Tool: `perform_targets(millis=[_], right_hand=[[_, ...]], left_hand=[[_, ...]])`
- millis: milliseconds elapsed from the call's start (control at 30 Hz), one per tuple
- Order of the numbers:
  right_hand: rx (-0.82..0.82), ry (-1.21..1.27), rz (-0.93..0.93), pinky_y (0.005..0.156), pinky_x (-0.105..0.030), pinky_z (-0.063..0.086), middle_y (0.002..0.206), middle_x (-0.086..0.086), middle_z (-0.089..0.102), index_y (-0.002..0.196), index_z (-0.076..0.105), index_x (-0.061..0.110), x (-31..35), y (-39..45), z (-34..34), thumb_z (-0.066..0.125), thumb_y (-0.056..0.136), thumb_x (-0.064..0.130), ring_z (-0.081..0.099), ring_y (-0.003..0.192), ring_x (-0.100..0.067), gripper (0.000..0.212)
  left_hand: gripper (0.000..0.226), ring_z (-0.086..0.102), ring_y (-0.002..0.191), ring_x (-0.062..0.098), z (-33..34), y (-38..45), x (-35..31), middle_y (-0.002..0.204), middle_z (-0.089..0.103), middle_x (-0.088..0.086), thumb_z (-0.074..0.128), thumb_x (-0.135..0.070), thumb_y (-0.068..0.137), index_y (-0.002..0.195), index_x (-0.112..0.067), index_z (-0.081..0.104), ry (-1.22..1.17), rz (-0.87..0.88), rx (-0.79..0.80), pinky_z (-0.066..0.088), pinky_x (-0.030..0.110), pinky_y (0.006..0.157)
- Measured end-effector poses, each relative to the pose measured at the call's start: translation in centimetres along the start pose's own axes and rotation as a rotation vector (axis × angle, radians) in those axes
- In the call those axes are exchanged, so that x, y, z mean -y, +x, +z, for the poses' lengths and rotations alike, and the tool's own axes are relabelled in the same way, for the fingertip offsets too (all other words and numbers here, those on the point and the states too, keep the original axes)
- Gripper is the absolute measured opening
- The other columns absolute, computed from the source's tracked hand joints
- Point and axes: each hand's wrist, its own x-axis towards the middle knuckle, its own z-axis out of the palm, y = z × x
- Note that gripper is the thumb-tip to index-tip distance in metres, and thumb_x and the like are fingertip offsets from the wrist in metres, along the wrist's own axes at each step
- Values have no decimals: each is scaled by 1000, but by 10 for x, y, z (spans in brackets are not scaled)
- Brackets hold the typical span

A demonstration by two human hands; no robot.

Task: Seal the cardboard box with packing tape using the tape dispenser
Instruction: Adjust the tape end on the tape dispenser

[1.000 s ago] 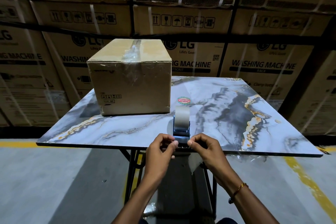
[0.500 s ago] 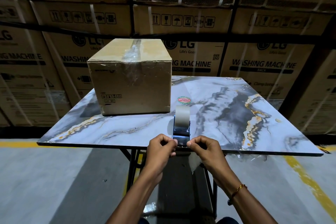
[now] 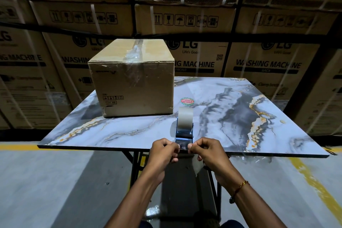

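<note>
A brown cardboard box (image 3: 133,83) stands at the back left of the marble-patterned table (image 3: 240,116), with clear tape running over its top seam and down its front. A blue tape dispenser (image 3: 184,129) holding a roll of tape sits at the table's near edge, right of the box. My left hand (image 3: 163,151) and my right hand (image 3: 207,151) pinch the near end of the dispenser from either side, at the table edge. A loose strip of clear tape (image 3: 197,165) hangs below my right hand.
A round red and green sticker (image 3: 187,101) lies on the table behind the dispenser. Stacked washing machine cartons (image 3: 259,61) wall off the back. Yellow floor lines (image 3: 314,181) run under and beside the table, whose black folding legs (image 3: 135,164) stand below.
Both hands have closed tighter and slid slightly toward me at the dispenser's near end. The box and dispenser have not moved.
</note>
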Motion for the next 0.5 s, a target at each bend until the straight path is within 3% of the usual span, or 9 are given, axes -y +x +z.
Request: perform_targets(millis=[133, 200, 367, 500], right_hand=[[-8, 55, 42, 40, -10, 34, 79, -20, 74, 78, 67, -3, 4, -3, 3, 74, 88, 12, 48, 44, 3, 19], [-16, 49, 58, 40, -12, 34, 86, -22, 75, 80, 67, -2, 5, -5, 4, 74, 88, 13, 47, 45, 0, 18], [-28, 56, 93, 39, -12, 33, 65, -8, 65, 87, 65, -12, 8, -5, 4, 74, 87, 11, 44, 41, 1, 24], [-37, 15, 125, 40, -15, 31, 59, -5, 53, 82, 67, -2, 9, -6, 6, 74, 85, 13, 40, 39, -1, 17]], left_hand=[[10, 53, 57, 16, 0, 3, 2, 66, 60, 11, 65, -2, 80, 72, -6, 62, 9, -10, -6, 53, 27, 57], [13, 53, 57, 16, 0, 3, 1, 66, 59, 12, 66, -2, 79, 68, -7, 61, 13, -12, -9, 53, 27, 57], [17, 53, 55, 15, 1, 1, -1, 65, 57, 12, 66, -1, 81, 67, -8, 59, 9, -15, -16, 54, 27, 58], [17, 53, 54, 15, 2, -1, -2, 59, 56, 8, 67, 0, 81, 67, -7, 60, 12, -16, -23, 55, 27, 59]])
